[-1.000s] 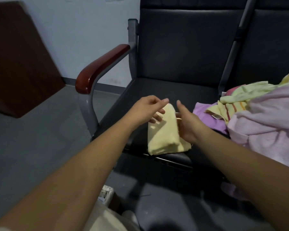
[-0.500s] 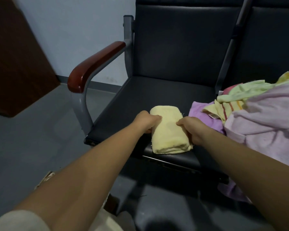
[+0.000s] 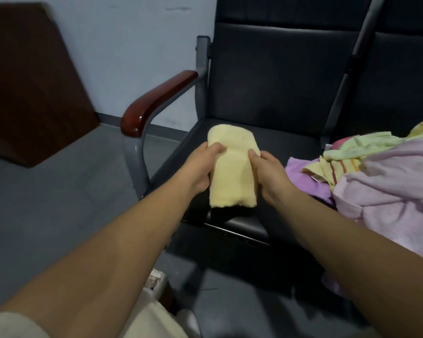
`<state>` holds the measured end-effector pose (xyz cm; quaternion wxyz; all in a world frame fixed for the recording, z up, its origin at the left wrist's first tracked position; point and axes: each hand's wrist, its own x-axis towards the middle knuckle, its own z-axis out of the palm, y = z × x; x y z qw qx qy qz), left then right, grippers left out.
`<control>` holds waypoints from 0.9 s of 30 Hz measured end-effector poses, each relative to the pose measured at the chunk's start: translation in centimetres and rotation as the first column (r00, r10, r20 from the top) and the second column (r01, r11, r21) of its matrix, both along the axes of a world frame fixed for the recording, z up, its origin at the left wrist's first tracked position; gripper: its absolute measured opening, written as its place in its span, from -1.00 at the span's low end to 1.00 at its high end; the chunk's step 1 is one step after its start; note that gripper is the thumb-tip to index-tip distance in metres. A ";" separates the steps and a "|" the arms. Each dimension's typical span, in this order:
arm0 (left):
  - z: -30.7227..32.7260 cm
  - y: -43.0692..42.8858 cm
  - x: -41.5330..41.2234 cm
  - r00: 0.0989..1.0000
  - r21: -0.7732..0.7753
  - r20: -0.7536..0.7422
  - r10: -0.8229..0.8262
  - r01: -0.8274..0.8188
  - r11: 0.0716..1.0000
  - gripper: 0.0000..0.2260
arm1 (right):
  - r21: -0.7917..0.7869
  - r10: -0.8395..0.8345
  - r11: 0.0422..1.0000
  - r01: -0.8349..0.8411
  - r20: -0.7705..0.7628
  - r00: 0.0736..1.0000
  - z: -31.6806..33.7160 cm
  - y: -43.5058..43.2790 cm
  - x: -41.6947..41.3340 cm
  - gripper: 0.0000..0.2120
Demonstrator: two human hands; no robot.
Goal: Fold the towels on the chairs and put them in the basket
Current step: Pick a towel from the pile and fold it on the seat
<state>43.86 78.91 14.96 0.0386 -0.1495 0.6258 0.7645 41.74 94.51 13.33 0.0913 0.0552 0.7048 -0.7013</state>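
A folded pale yellow towel (image 3: 232, 167) is held above the front of the black chair seat (image 3: 279, 147). My left hand (image 3: 200, 167) grips its left side and my right hand (image 3: 269, 172) grips its right side, thumbs on top. A shadow lies on the seat under the towel's near end. On the neighbouring seat to the right lies a heap of unfolded towels (image 3: 381, 181): pink, purple, light green and yellow striped. No basket shows in this view.
The chair has a red-brown wooden armrest (image 3: 156, 101) on a grey metal frame at the left. A dark brown board (image 3: 32, 81) leans on the wall at far left. Grey floor (image 3: 47, 203) spreads below. My knee in light trousers (image 3: 154, 320) is at the bottom.
Both hands have closed on the folded yellow towel's sides and lifted it off the seat. The view has swung so the chair sits further right.
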 end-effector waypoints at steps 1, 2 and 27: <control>1.1 -1.0 0.7 0.999 0.037 -0.031 0.031 -0.030 0.999 -0.72 | 0.012 0.021 1.000 -0.021 -0.066 0.998 1.1 -1.0 0.2 -0.79; 2.2 -2.2 1.4 0.996 0.072 -0.057 0.064 -0.060 0.996 -0.71 | 0.016 0.056 0.998 -0.054 -0.119 0.991 2.3 -2.1 0.5 -0.80; -17.7 -26.5 32.7 0.581 0.296 0.297 0.758 -0.811 0.505 -0.54 | 0.261 0.894 0.270 -0.927 0.290 0.342 -14.5 -35.0 17.3 -0.84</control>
